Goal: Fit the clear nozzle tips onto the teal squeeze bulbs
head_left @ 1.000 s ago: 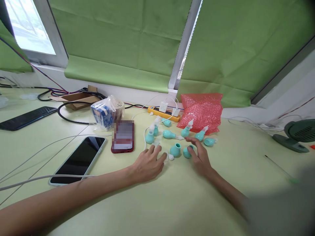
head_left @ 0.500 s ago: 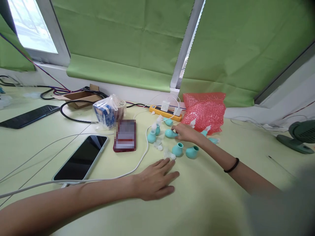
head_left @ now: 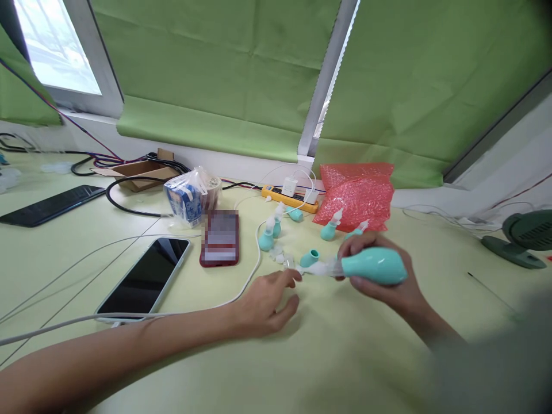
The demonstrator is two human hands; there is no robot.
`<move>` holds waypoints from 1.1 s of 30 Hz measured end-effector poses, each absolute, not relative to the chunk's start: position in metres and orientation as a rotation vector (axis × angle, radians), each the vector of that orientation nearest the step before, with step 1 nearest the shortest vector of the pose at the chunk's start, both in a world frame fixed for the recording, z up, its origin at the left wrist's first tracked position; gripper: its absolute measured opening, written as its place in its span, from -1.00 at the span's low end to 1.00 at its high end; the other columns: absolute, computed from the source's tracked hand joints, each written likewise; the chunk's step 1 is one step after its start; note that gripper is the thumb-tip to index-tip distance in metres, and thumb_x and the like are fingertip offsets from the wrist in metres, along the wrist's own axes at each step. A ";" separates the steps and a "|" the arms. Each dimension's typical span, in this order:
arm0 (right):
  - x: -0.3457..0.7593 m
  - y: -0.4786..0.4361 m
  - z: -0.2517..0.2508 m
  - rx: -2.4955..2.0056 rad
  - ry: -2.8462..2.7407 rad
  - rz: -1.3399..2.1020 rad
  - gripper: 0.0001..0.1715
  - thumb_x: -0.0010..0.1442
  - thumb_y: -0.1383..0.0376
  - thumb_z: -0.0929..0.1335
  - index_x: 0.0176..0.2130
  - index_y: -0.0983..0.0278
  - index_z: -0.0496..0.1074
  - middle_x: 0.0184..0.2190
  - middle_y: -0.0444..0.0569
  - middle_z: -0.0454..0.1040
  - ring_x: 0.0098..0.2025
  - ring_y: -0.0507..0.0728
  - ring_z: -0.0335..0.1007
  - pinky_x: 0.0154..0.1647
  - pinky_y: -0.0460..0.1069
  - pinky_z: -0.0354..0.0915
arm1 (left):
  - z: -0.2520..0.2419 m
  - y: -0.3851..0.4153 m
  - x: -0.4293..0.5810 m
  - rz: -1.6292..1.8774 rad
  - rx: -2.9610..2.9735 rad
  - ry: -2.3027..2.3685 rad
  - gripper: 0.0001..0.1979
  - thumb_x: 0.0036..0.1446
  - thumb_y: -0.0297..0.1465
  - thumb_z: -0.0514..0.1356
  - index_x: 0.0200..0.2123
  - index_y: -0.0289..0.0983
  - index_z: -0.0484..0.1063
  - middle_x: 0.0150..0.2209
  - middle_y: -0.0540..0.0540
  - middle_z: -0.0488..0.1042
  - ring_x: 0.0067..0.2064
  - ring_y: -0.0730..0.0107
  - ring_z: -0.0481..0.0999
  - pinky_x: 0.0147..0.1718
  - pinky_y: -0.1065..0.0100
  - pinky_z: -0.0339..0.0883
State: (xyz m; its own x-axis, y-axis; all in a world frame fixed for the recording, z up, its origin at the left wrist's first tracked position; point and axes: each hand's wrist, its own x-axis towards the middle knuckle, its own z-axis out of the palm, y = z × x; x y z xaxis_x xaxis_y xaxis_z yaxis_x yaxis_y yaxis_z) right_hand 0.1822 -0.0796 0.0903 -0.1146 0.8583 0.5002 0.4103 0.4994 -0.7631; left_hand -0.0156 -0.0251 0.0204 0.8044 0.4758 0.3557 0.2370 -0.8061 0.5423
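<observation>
My right hand (head_left: pixel 407 287) is wrapped round a teal nasal aspirator (head_left: pixel 375 266), lifted and lying sideways. Its translucent nozzle points left. Beside the nozzle's tip is my left hand (head_left: pixel 269 302), low over the table, with index finger and thumb apart; whether a finger touches the tip I cannot tell. Behind the nozzle lies an open-mouthed teal bulb (head_left: pixel 309 258). Small clear plastic pieces (head_left: pixel 279 255) lie beyond my left fingers. Several more aspirators stand further back, among them one with its nozzle up (head_left: pixel 329 229) and another (head_left: pixel 266 238) at the left.
A white cable (head_left: pixel 254 264) curves across the table beside my left hand. Two phones, one dark (head_left: pixel 144 276) and one in a red case (head_left: pixel 219 238), lie to the left. At the back are a yellow power strip (head_left: pixel 280 195) and a red bubble-wrap bag (head_left: pixel 357 192). A green fan (head_left: pixel 524 238) stands right.
My right hand has lifted a teal aspirator off the table and brought it nearer and to the right. My left hand, flat before, has bent its fingers and risen slightly.
</observation>
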 end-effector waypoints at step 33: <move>0.159 -0.097 0.003 -1.478 -1.633 0.308 -0.77 -0.09 0.23 0.37 -0.39 0.25 0.28 -0.48 -0.10 0.42 -0.45 0.07 0.36 -0.46 -0.08 0.32 | 0.031 -0.020 -0.011 0.564 2.807 0.608 -0.68 0.06 -0.37 -0.04 -0.09 -0.30 0.24 -0.36 -0.11 0.39 -0.31 0.28 0.39 -0.38 0.33 0.27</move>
State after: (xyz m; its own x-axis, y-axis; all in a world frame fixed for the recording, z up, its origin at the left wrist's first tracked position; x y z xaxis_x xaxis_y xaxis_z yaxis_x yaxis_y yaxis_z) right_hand 0.1586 -0.0969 0.0034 0.1021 0.8946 0.4351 0.6747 0.2591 -0.6911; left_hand -0.0106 -0.0204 0.0307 0.8414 0.4348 0.3208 0.3527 -0.8917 0.2836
